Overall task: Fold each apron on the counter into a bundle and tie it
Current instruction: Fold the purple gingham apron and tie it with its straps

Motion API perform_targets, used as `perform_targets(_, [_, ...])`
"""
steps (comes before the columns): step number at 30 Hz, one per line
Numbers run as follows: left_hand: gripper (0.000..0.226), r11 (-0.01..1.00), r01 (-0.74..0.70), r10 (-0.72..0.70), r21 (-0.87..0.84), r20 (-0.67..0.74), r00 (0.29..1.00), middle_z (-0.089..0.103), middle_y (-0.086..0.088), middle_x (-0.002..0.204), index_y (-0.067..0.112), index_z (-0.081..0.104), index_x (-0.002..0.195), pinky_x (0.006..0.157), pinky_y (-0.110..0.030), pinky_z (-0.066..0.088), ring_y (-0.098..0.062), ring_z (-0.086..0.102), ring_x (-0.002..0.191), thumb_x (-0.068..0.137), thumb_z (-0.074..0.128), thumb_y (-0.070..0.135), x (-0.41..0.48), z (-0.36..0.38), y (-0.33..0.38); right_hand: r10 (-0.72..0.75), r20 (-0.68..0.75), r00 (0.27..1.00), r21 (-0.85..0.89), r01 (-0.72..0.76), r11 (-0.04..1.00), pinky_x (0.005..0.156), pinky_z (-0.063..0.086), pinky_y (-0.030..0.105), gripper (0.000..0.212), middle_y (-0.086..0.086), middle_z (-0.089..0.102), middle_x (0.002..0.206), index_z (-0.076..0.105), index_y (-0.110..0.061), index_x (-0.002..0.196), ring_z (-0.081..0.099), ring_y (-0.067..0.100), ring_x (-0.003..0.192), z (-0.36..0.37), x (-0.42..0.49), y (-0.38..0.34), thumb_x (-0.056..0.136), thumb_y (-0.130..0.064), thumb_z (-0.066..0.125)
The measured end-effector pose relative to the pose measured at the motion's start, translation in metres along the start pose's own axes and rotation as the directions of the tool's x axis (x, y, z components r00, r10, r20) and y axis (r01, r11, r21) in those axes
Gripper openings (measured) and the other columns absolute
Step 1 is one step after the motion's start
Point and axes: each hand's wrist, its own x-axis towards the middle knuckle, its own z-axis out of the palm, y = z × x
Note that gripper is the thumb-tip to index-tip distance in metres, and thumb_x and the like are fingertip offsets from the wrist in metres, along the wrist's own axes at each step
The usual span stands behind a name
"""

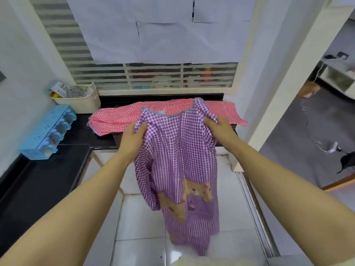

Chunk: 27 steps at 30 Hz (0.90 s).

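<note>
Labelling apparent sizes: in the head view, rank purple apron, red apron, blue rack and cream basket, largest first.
1. purple apron, though nearest the camera, so true size is unsure
2. red apron
3. blue rack
4. cream basket

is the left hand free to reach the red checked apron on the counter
Probably not yet: the left hand grips a top corner of the purple checked apron, which hangs in front of the red checked apron. The red one lies close beyond, so letting go should free it.
</note>
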Motion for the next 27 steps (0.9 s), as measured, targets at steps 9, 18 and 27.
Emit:
perform_targets(9, [0.015,0.981,0.193,-0.191,-0.006,0.109,0.975,0.074,-0.002,0.088,0.010,0.072,0.092,0.074,-0.033,0.056,-0.017,0.070,0.077,0.096,0.057,0.008,-0.010,0.002,-0.031,0.206,0.175,0.963,-0.128,-0.185,0.974,0.090,0.052,0.038,0.025,0.013,0.065,0.113,0.060,0.001,0.117,0.063,0.027,0.102,-0.005,-0.015,0.038,0.098,-0.012,0.053])
perform_targets(18, [0.021,0.973,0.222,-0.211,-0.067,0.143,0.967,0.073,-0.013,0.087,-0.001,0.073,0.095,0.064,-0.028,0.057,-0.021,0.069,0.070,0.092,0.065,0.018,-0.007,-0.007,-0.027,0.148,0.197,0.969,-0.151,-0.120,0.981,0.075,0.040,0.034,0.035,0.010,0.056,0.081,0.058,-0.006,0.078,0.051,0.021,0.076,-0.016,-0.016,0.039,0.103,-0.028,0.047])
perform_targets(27, [0.028,0.976,0.210,-0.215,0.050,0.142,0.966,0.069,-0.014,0.087,-0.003,0.067,0.089,0.068,-0.029,0.051,-0.023,0.063,0.077,0.101,0.050,0.015,-0.005,-0.003,-0.038,0.308,0.194,0.931,-0.173,-0.277,0.945,0.070,0.034,0.038,0.015,0.007,0.046,0.078,0.042,-0.013,0.083,0.046,0.020,0.072,-0.006,-0.015,0.050,0.093,-0.023,0.049])
